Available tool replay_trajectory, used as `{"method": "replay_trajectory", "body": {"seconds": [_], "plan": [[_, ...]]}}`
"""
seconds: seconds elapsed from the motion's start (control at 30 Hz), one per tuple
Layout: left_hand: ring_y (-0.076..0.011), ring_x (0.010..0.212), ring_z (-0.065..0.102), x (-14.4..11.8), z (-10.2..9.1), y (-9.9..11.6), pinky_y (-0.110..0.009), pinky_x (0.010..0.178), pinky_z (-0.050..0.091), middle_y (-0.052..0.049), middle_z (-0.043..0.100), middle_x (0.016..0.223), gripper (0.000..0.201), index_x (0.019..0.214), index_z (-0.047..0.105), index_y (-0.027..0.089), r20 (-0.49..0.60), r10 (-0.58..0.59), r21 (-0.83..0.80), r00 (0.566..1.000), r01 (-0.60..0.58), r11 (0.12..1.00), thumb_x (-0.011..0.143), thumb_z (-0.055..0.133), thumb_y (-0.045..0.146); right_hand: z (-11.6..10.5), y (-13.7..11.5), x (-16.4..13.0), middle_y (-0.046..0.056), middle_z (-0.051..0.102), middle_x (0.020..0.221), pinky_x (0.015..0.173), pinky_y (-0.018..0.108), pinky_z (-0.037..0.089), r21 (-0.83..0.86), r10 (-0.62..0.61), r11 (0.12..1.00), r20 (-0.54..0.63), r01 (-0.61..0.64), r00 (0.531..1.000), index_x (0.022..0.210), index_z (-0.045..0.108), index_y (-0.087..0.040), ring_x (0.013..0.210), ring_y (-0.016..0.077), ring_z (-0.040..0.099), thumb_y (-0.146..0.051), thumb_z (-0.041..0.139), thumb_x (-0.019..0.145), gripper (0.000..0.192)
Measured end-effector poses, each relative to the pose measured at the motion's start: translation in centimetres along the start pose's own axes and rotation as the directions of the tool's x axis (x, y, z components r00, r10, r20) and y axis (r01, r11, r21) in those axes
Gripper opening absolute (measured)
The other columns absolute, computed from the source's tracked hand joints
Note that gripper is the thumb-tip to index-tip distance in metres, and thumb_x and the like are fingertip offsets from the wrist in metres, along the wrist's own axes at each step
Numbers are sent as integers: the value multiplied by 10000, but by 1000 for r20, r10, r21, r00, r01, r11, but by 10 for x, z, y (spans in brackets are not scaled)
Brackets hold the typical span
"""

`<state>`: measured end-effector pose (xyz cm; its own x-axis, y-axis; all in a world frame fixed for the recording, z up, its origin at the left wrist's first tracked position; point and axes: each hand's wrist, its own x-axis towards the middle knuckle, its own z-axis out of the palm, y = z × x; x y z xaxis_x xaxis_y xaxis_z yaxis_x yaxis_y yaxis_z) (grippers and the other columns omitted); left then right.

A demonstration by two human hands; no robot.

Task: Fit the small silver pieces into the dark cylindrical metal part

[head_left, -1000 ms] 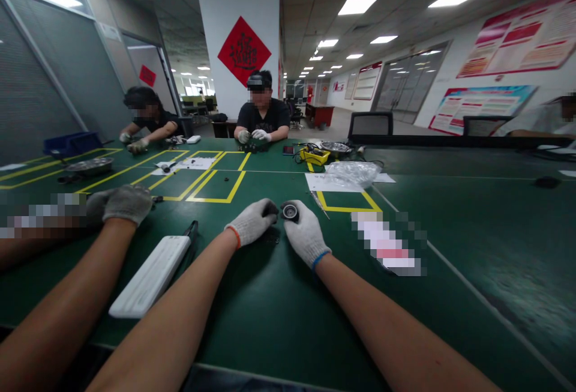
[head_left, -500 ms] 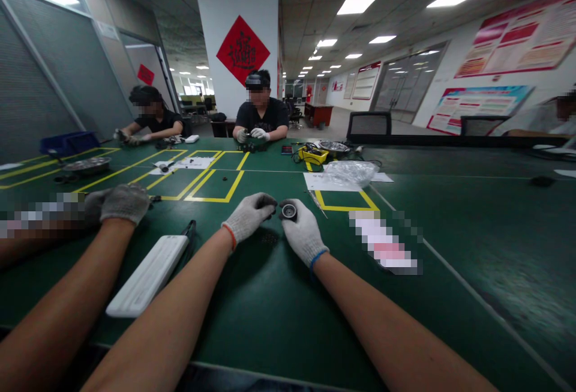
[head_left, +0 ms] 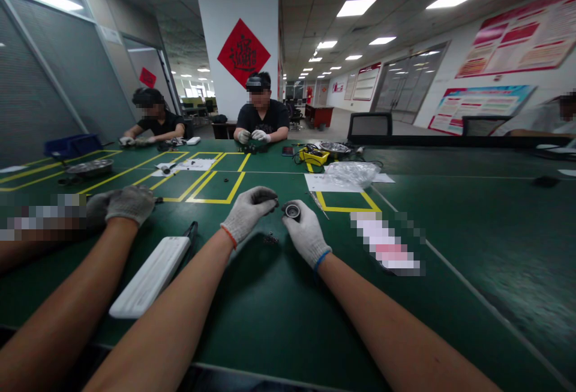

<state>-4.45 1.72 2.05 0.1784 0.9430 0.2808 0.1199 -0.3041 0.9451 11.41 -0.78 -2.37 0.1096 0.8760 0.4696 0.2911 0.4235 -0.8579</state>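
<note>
My left hand (head_left: 248,214), in a white knit glove with an orange cuff edge, is closed in a pinch above the table. Something small and dark shows at its fingertips, too small to name. Close beside it, my right hand (head_left: 308,233), gloved with a blue cuff edge, grips a dark round cylindrical part (head_left: 292,212), its ringed open end facing up. A narrow gap separates the two hands. Below them on the green table (head_left: 279,320) lies a small pile of tiny metal pieces (head_left: 270,238), perhaps screws.
A white power strip (head_left: 150,277) lies left of my left forearm, near a neighbour's gloved hand (head_left: 130,205). Tweezers (head_left: 318,205), a plastic bag (head_left: 351,173) and a yellow tray (head_left: 314,156) stand farther off. Right of my hand is a blurred-out phone-shaped item (head_left: 386,245). Two people sit opposite.
My hands have drawn slightly apart, and the small metal pile shows more plainly between them. The view has shifted a little. The neighbour's gloved hand stays nearly in place.
</note>
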Motion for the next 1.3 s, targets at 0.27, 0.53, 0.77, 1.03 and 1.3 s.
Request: {"method": "replay_trajectory", "body": {"seconds": [0.27,0.53,0.77,1.03,1.3], "plan": [[-210,886,713,-8,6,17,-370,876,593,-71,792,970,242,945,768,160,78,87,144,993,-97,985,743,749,291,-1,-1,1,4,663,756,678,314,486,60,-21,998,53,18,998,831,624,-215,759,206,594,-266,554,703,155],[-184,837,704,-12,9,22,-311,824,577,-49,754,891,93,846,795,172,260,143,384,955,-238,892,776,762,223,0,-2,-1,-19,623,725,665,288,453,121,-50,992,187,27,981,799,579,-213,743,186,560,-199,515,669,146],[-162,792,684,-15,4,31,-280,799,554,-28,729,886,79,843,817,215,342,149,579,928,-333,744,792,757,218,3,-1,-2,-31,601,706,666,281,445,141,-75,989,270,38,960,763,551,-215,730,177,556,-157,498,637,149],[-161,771,679,-13,4,32,-270,770,545,-24,722,838,99,845,826,218,378,125,655,918,-360,665,802,737,225,4,0,-2,-31,597,706,688,283,448,63,-63,997,291,46,955,771,562,-204,739,175,552,-130,526,641,154],[-164,775,677,-20,13,46,-255,731,529,-29,723,856,111,839,813,198,359,88,755,929,-345,558,814,704,197,4,4,0,-20,591,727,816,334,499,127,-68,991,296,31,953,775,580,-207,816,201,577,-139,567,644,148]]}}
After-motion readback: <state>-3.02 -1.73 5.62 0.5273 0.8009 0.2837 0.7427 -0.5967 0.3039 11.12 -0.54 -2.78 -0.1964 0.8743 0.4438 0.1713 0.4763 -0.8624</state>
